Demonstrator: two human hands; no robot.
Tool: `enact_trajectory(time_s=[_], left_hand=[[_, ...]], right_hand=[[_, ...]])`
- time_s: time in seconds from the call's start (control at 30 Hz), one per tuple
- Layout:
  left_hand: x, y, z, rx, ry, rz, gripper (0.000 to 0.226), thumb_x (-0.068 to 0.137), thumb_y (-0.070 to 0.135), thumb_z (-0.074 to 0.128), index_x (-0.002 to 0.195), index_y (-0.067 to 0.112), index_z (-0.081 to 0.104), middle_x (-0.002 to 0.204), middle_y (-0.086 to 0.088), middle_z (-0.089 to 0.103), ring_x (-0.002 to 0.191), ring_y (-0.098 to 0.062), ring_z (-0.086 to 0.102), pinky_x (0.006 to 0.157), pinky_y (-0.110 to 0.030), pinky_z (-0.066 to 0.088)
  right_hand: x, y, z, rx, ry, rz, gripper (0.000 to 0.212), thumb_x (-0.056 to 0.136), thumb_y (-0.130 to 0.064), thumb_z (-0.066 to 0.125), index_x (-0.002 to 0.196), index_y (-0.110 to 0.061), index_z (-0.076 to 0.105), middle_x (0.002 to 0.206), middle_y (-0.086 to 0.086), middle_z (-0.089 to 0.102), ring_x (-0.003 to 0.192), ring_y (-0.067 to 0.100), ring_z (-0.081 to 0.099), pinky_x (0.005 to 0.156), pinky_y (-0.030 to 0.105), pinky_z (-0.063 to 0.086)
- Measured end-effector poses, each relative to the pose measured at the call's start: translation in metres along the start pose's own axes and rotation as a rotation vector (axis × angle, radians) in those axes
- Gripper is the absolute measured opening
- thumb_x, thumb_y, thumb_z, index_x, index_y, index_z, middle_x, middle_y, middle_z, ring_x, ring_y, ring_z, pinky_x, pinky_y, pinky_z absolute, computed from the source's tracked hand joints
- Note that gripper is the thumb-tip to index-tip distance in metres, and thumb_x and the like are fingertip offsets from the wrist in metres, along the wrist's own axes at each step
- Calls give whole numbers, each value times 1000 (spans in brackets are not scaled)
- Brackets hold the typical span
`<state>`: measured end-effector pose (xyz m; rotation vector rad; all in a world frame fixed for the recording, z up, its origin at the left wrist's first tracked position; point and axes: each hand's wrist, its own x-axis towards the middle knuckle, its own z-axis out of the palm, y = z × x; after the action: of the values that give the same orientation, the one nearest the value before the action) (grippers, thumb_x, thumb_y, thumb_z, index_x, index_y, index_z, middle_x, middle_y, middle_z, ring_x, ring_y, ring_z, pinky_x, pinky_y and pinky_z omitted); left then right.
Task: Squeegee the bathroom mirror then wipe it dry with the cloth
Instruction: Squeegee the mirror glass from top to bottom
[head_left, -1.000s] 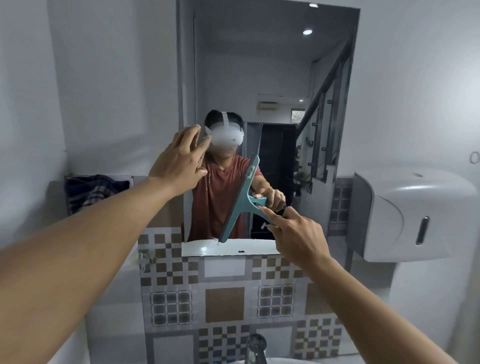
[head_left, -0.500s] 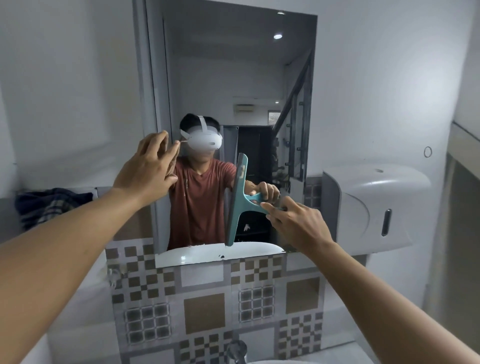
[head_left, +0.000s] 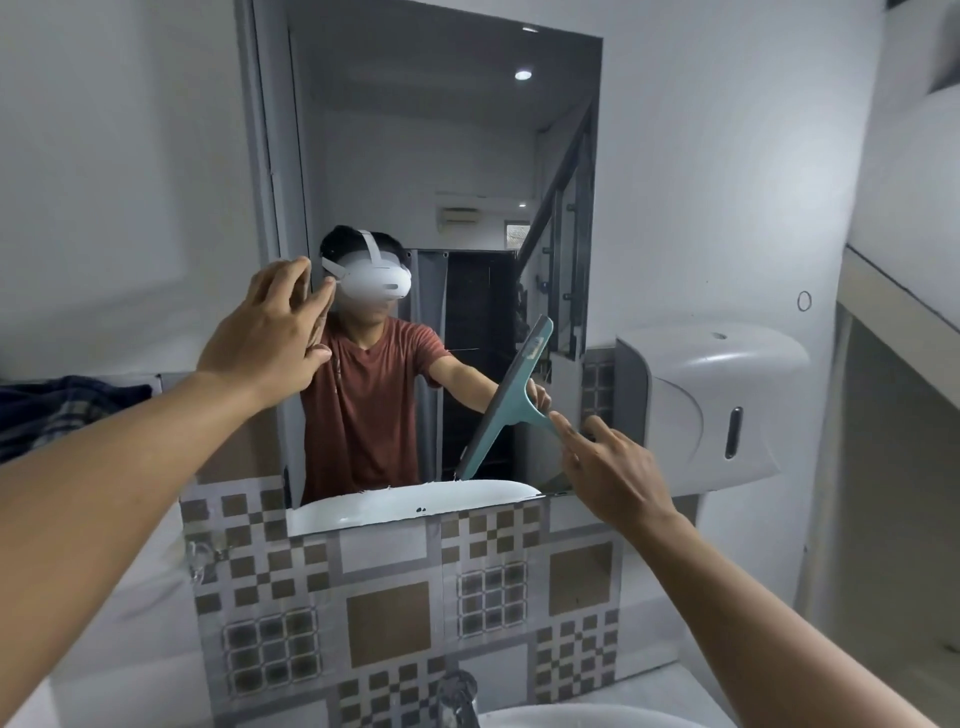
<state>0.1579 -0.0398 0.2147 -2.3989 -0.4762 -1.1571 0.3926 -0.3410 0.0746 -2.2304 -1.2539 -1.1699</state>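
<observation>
R hand (head_left: 613, 467) is gripping the teal plastic squeegee (head_left: 506, 400) by its handle, blade lying tilted against the rectangular wall mirror (head_left: 441, 156), lower-right part. L hand (head_left: 265, 338) is resting open, fingers spread, at mirror's left edge, holding nothing.

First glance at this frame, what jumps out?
The teal squeegee, held by the right hand, lies tilted against the lower right of the mirror, its bottom end near the lower edge. The left hand is spread open at the mirror's left edge. A white wall dispenser hangs just right of the mirror.
</observation>
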Motion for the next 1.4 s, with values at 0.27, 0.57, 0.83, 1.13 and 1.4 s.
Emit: enact_trajectory(time_s=[0.27,0.57,0.83,1.13,1.4], left_hand=[[-4,0,4,46,30,59,84,68,21,90,140,3,52,141,-25,42,130,-47,37,97,-65,49],[-11,2,6,-10,27,43,82,69,18,89,141,3,51,140,-25,42,130,-48,37,90,-64,53],[-12,-1,13,-53,21,37,82,72,16,87,144,3,49,147,-24,37,142,-45,27,88,-70,52],[-14,-2,15,-32,13,43,81,76,20,84,145,3,45,150,-24,33,146,-43,21,85,-71,52],[-14,-2,9,24,-24,90,80,76,21,84,144,1,47,147,-24,37,141,-43,28,84,-69,53]], right_hand=[[-19,-13,14,51,-5,117,46,101,-19,51,147,-15,46,86,7,60,56,22,56,44,37,55],[-39,-36,35,215,-55,363,47,106,-24,43,152,-19,39,88,2,52,61,19,52,51,33,49],[-49,-64,46,458,-92,593,47,108,-29,33,155,-27,33,95,2,55,74,16,53,61,33,48],[-50,-104,56,713,-150,768,49,108,-32,31,156,-26,30,101,9,63,84,20,57,69,34,44],[-43,-148,56,1007,-62,977,44,106,-29,35,149,-22,44,59,-3,53,54,12,47,58,35,41]])
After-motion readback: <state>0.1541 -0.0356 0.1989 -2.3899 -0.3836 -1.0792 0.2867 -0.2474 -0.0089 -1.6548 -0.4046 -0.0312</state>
